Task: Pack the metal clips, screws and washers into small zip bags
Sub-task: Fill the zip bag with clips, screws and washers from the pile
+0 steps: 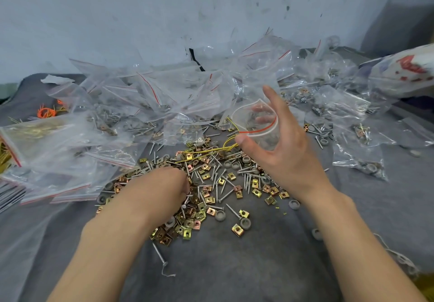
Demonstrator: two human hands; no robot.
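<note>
A loose heap of brass-coloured metal clips point(204, 193), grey screws point(225, 195) and round grey washers point(220, 215) lies on the grey cloth point(246, 266) in the middle. My right hand point(279, 146) holds a small clear zip bag point(257, 123) with a red strip, mouth held open, above the heap's far right side; thumb and fingers curl round the bag. My left hand point(162, 184) lies knuckles up on the heap's left part, its fingers curled down into the clips and screws; the fingertips are hidden.
Many clear zip bags point(164, 95), some with parts inside, pile up along the back and left. More filled bags point(359, 151) lie at the right. Yellow rubber bands point(211, 151) cross the heap; orange bands point(45, 112) lie far left. A printed plastic sack point(404, 71) sits right.
</note>
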